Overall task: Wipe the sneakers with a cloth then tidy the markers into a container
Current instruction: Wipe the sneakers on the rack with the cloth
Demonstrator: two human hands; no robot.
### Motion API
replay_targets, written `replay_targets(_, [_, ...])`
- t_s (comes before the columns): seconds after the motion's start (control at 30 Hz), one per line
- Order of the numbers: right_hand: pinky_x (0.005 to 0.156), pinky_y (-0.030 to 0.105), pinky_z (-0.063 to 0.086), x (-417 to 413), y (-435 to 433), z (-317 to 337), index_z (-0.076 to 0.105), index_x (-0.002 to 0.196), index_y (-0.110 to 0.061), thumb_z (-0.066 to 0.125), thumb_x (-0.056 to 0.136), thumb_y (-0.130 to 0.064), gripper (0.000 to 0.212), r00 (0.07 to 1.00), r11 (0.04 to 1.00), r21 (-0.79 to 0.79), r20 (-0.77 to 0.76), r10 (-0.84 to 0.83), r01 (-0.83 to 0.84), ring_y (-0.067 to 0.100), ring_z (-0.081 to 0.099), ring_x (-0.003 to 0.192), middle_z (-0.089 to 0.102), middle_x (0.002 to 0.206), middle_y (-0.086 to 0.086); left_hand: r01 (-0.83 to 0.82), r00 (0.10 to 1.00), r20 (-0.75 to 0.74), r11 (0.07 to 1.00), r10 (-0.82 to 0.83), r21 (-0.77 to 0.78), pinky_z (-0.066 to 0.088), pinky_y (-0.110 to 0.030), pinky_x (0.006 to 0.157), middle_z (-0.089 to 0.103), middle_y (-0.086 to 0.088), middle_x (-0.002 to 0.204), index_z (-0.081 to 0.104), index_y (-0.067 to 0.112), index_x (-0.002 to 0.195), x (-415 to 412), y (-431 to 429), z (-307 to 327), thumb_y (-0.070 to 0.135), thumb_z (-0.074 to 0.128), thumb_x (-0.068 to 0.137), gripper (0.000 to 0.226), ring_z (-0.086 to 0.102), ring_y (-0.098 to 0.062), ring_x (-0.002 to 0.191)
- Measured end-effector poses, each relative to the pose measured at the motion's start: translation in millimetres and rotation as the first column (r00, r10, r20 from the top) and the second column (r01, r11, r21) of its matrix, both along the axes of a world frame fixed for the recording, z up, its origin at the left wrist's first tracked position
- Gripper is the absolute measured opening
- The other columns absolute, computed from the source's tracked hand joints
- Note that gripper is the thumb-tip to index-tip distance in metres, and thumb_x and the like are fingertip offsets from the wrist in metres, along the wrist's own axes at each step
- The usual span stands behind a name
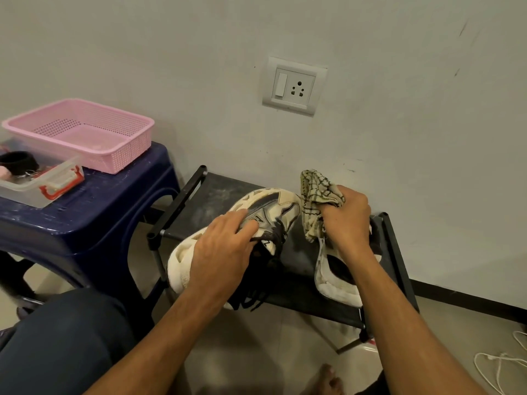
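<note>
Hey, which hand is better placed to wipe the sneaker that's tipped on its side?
Right. The right hand grips the cloth, close beside the toe of that sneaker, while the left hand is busy holding the sneaker tilted.

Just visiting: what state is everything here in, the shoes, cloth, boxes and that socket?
Tipped sneaker: on its side on the rack, laces loose, held by the left hand.
Second sneaker: upright on the rack, partly under the right hand.
Cloth: bunched, gripped by the right hand.
Pink basket: open-topped, on the blue stool.
Clear box: lid off, small items inside.
Socket: nothing plugged in.
</note>
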State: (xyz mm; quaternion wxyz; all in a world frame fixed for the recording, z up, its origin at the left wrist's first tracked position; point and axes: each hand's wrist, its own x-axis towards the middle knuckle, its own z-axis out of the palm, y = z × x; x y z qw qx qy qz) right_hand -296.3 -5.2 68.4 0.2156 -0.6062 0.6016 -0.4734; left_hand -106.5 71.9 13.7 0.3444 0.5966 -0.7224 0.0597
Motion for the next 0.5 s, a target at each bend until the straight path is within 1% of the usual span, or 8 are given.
replay_targets(0.07, [0.048, 0.017, 0.037, 4.3, 4.5, 2.3, 0.058, 0.062, -0.019, 0.059, 0.089, -0.007, 0.03, 0.994, 0.998, -0.011, -0.089, 0.062, -0.063, 0.001, 0.05, 0.053, 0.058, 0.06, -0.009, 0.045, 0.997, 0.062, 0.999, -0.045, 0.006, 0.052, -0.042, 0.088, 0.066, -0.011, 0.116, 0.068, 0.014, 0.102, -7.8, 3.6, -9.0, 0.025, 0.07, 0.08, 0.024, 0.064, -0.029, 0.105])
replay_targets(0.17, [0.065, 0.024, 0.049, 12.6, 9.6, 0.7, 0.071, 0.097, -0.021, 0.057, 0.092, -0.012, 0.017, 0.963, 0.995, -0.008, -0.252, 0.095, -0.1, 0.006, 0.061, 0.079, 0.069, 0.086, -0.007, 0.106, 0.986, 0.131, 0.994, -0.107, 0.012, 0.053, -0.044, 0.09, 0.067, -0.012, 0.118, 0.07, 0.014, 0.101, -16.8, 7.1, -19.2, 0.019, 0.083, 0.071, 0.033, 0.064, -0.03, 0.108])
replay_targets(0.23, [0.071, 0.024, 0.047, 15.8, 11.2, -2.3, 0.068, 0.114, -0.019, 0.058, 0.092, -0.011, 0.026, 0.937, 0.994, -0.013, -0.336, 0.1, -0.111, 0.011, 0.061, 0.09, 0.07, 0.1, -0.003, 0.102, 0.988, 0.116, 0.995, -0.102, 0.007, 0.053, -0.043, 0.09, 0.068, -0.011, 0.117, 0.071, 0.014, 0.101, -16.5, 6.1, -20.1, 0.019, 0.085, 0.069, 0.035, 0.064, -0.03, 0.108])
replay_targets(0.3, [0.076, 0.022, 0.046, 19.3, 13.4, -3.7, 0.065, 0.122, -0.019, 0.057, 0.091, -0.007, 0.034, 0.92, 0.991, -0.011, -0.375, 0.117, -0.13, 0.013, 0.062, 0.096, 0.07, 0.108, -0.002, 0.103, 0.988, 0.115, 0.995, -0.102, -0.001, 0.052, -0.042, 0.091, 0.068, -0.011, 0.116, 0.071, 0.014, 0.101, -15.4, 5.5, -20.6, 0.019, 0.085, 0.069, 0.035, 0.064, -0.029, 0.108])
replay_targets(0.37, [0.079, 0.027, 0.05, 26.3, 14.5, -8.2, 0.067, 0.118, -0.021, 0.055, 0.091, -0.009, 0.032, 0.898, 0.981, 0.004, -0.403, 0.178, -0.193, 0.014, 0.063, 0.094, 0.071, 0.106, -0.003, 0.109, 0.984, 0.146, 0.993, -0.102, -0.038, 0.051, -0.041, 0.093, 0.068, -0.01, 0.116, 0.071, 0.013, 0.099, -15.8, 5.8, -22.4, 0.016, 0.082, 0.072, 0.03, 0.064, -0.029, 0.108])
replay_targets(0.4, [0.078, 0.031, 0.053, 32.1, 16.1, -11.0, 0.069, 0.109, -0.024, 0.054, 0.09, -0.012, 0.027, 0.871, 0.967, 0.02, -0.431, 0.238, -0.254, 0.015, 0.064, 0.088, 0.071, 0.099, -0.005, 0.114, 0.983, 0.152, 0.991, -0.104, -0.062, 0.051, -0.041, 0.093, 0.069, -0.01, 0.114, 0.07, 0.012, 0.098, -15.9, 5.7, -23.9, 0.014, 0.078, 0.074, 0.025, 0.064, -0.029, 0.107])
replay_targets(0.47, [0.073, 0.035, 0.053, 42.6, 19.9, -19.0, 0.07, 0.093, -0.026, 0.053, 0.089, -0.019, 0.018, 0.769, 0.928, 0.067, -0.54, 0.342, -0.366, 0.013, 0.059, 0.08, 0.067, 0.089, -0.008, 0.138, 0.983, 0.134, 0.985, -0.123, -0.103, 0.051, -0.041, 0.091, 0.07, -0.009, 0.105, 0.069, 0.012, 0.094, -15.9, 6.1, -25.6, 0.012, 0.065, 0.082, 0.013, 0.064, -0.028, 0.102])
replay_targets(0.5, [0.072, 0.034, 0.052, 43.9, 19.2, -23.9, 0.07, 0.094, -0.026, 0.054, 0.089, -0.022, 0.017, 0.724, 0.916, 0.084, -0.587, 0.363, -0.392, 0.013, 0.057, 0.083, 0.064, 0.09, -0.007, 0.145, 0.983, 0.129, 0.983, -0.13, -0.116, 0.051, -0.041, 0.091, 0.07, -0.008, 0.103, 0.068, 0.012, 0.093, -16.0, 6.8, -26.3, 0.013, 0.061, 0.084, 0.012, 0.064, -0.028, 0.101])
